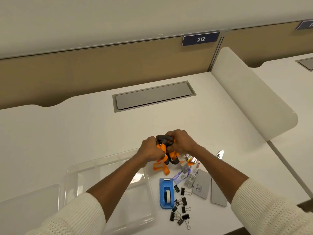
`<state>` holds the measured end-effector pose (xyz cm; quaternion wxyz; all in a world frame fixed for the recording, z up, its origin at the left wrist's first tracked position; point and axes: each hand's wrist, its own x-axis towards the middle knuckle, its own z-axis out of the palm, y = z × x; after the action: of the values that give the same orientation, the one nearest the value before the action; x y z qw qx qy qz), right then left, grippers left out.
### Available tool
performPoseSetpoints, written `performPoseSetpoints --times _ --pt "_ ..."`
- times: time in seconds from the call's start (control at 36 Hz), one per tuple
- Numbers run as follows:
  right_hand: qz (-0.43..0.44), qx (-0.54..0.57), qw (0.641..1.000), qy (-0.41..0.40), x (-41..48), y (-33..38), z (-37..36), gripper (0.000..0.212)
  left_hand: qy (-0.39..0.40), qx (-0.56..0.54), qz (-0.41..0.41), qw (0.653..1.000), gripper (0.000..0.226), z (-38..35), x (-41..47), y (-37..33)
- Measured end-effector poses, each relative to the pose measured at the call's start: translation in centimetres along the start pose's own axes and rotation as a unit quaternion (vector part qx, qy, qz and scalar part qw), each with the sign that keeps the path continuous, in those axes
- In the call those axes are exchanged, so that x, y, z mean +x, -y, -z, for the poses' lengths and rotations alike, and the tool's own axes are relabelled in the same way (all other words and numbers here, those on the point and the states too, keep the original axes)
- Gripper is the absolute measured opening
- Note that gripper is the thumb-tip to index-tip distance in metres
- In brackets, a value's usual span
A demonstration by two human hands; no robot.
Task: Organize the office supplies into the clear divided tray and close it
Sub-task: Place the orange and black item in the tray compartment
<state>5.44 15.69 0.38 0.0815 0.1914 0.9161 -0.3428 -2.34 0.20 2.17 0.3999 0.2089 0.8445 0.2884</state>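
At the near left corner of the desk lies the clear lid (30,200), flat and apart from everything else. Just right of it sits the clear divided tray (88,177), open, long side running along the near edge, with nothing I can see in its compartments.

Your left hand (150,148) hovers over the tray's far right corner, fingers curled round the orange and grey lanyard bundle (160,147). The bundle is bunched between both fists, loose loops dangling toward the desk. Your right hand (181,143) clenches the bundle's other side, knuckles up.

From that grip the tray lies toward you and to the left, so your left hand is the nearer one; the drop is likely a short pull back and left.

Right of the tray, the blue tape dispenser (166,192), scattered binder clips (182,206), staple boxes (191,159) and grey cards (201,185) wait unsorted.
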Motion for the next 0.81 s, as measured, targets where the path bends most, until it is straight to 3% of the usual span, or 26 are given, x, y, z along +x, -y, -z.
performPoseSetpoints --times 0.14,0.28,0.36,0.5,0.81 --pt "0.020 0.005 1.000 -0.024 -0.5 0.8 1.1 0.033 0.005 -0.026 -0.024 0.999 0.043 0.8 -0.6 -0.5" --pt "0.023 0.027 0.999 -0.038 -1.0 1.2 2.2 0.030 0.008 -0.040 -0.047 0.998 0.061 0.8 -1.1 -0.8" --pt "0.027 0.047 0.997 -0.054 -1.5 1.6 2.8 0.027 -0.029 -0.030 -0.069 0.997 0.070 0.7 -1.5 -1.0" --pt "0.036 0.083 0.992 -0.091 -2.2 2.9 3.9 0.025 -0.096 -0.020 -0.097 0.990 0.068 1.0 -2.2 -1.5" --pt "0.068 0.144 0.977 -0.138 -3.5 8.8 5.4 0.035 -0.158 0.001 -0.138 0.978 0.062 6.6 -7.0 -2.5"
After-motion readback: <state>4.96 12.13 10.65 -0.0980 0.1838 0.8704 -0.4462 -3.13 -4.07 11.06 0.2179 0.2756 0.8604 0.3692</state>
